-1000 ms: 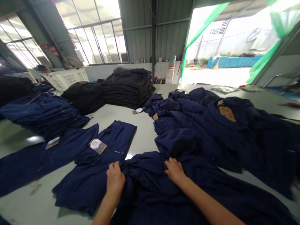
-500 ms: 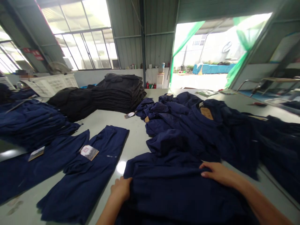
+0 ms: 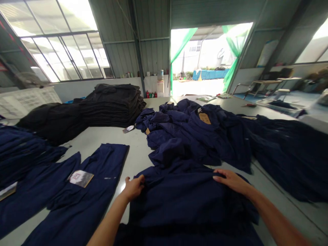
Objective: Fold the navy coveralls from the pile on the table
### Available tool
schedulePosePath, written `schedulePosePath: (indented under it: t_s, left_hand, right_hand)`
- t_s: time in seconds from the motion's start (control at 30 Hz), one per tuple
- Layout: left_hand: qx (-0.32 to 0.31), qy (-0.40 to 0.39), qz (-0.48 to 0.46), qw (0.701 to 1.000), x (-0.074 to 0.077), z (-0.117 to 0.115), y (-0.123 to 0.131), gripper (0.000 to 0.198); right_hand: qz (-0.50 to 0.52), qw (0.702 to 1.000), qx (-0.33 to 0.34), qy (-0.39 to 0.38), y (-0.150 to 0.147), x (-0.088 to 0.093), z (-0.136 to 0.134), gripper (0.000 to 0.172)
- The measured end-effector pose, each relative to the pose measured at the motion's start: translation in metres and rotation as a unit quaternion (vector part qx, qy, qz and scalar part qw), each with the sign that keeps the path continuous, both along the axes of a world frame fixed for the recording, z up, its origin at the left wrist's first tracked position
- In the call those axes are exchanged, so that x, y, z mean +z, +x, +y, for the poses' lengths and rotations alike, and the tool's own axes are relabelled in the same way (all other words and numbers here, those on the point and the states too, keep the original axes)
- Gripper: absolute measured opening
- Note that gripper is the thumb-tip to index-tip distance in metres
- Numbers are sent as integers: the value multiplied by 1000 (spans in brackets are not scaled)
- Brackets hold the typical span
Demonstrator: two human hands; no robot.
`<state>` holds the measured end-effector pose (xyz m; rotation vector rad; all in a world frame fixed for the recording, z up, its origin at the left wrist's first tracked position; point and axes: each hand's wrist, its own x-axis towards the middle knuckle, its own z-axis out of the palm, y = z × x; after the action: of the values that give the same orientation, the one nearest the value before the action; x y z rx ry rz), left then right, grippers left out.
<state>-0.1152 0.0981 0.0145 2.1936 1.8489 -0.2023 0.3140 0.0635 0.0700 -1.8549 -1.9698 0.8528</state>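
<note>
A navy garment is spread in front of me, its far part folded along a straight edge. My left hand is closed on the left end of that fold, thumb raised at the side. At the right end, my right hand grips the same fold between thumb and fingers. Just beyond lies a loose heap of navy garments, one with a brown card tag. To the left are folded navy trousers with a printed hang tag on top.
Tall piles of folded black garments stand at the back left of the pale table. More navy garments are stacked at the left edge. On the right lies another dark garment. A doorway with green curtains is behind.
My view has turned to the right. Both hands still hold the fold, which has been raised a little; a fold line now shows across the garment's near part.
</note>
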Motion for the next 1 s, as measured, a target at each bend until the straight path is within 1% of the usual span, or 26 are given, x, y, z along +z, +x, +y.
schedulePosePath:
  t_s: [0.1,0.17,0.2,0.27,0.3,0.33,0.37,0.4,0.43,0.5,0.53,0.6,0.63,0.67,0.73,0.77,0.8,0.83,0.87,0.9,0.93,1.0]
  left_hand:
    - [41,22,30,998,13,12,-7,28]
    - [75,57,49,994,23,19,-9,29]
    - [88,75,56,992,27,22,-6,31]
    - [98,103,60,988,30,23,8,35]
    - [91,108,58,988,29,21,19,36]
    - [78,108,53,990,25,17,32,36]
    - [58,100,46,992,18,12,46,35]
    - [38,89,37,995,9,6,59,34]
    - [19,78,25,996,-1,-1,69,38]
    - [12,39,4,999,-24,-16,80,58]
    - [13,17,4,1000,-35,-22,79,65]
    - [10,-13,13,1000,-50,-30,66,66]
    - [10,-19,19,1000,-53,-32,56,66]
    - [15,-27,30,999,-52,-31,45,66]
    - [30,-57,50,997,-42,-24,31,65]
    - [53,-73,72,993,-34,-19,31,66]
    - [77,-79,102,989,-25,-15,36,65]
    - [83,-69,126,986,-17,-11,47,63]
    - [65,-41,135,988,-11,-10,62,59]
    - [22,-6,116,993,-7,-10,82,55]
    - [-19,-9,70,997,-7,-13,103,58]
    - [-62,-31,-12,998,-14,-23,144,73]
  right_hand:
    - [-10,1000,20,0,0,-13,3,36]
    - [-68,997,-4,22,-9,-25,4,33]
    - [-116,992,-30,39,-17,-31,4,34]
    - [-221,967,-86,88,-37,-42,3,46]
    - [-258,954,-96,115,-47,-48,3,52]
    - [-279,947,-85,137,-57,-52,3,56]
    - [-287,944,-58,151,-66,-56,3,56]
    - [-285,946,-25,155,-74,-60,3,55]
    - [-283,948,0,143,-81,-64,3,52]
    - [-280,957,5,70,-91,-72,-1,51]
    - [-274,961,-4,22,-95,-76,-5,53]
    - [-245,968,1,-54,-100,-82,-16,60]
    - [-223,972,23,-73,-102,-84,-23,63]
    - [-198,976,56,-77,-103,-85,-29,64]
    - [-143,980,122,-65,-101,-83,-36,58]
    - [-121,982,138,-51,-98,-81,-37,53]
    - [-111,984,135,-30,-94,-79,-36,50]
    - [-114,987,117,-5,-88,-79,-33,51]
    - [-130,988,87,21,-82,-79,-30,55]
    - [-155,986,52,40,-75,-81,-26,61]
    - [-183,982,21,51,-69,-83,-22,66]
    - [-226,973,-11,49,-55,-88,-18,73]
